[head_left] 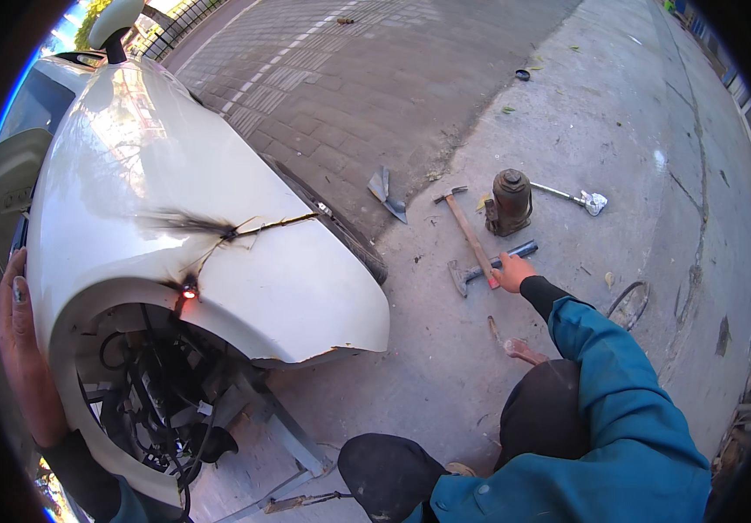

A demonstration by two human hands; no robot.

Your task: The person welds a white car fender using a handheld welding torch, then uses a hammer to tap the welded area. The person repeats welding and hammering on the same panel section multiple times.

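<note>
Two hands, well apart. Left hand open, fingers extended along the glossy white fender; jagged, scorched split. Right hand closed on wood-handled hammer, crossing metal-handled hammer on gritty concrete, wide beyond rusty jack.

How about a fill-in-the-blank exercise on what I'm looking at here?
1. The right hand is at the end of a hammer whose handle is made of ____.
2. The left hand is at the edge of a car panel coloured ____.
3. A small spot on that panel glows ____.

Missing words: wood; white; red.
</note>
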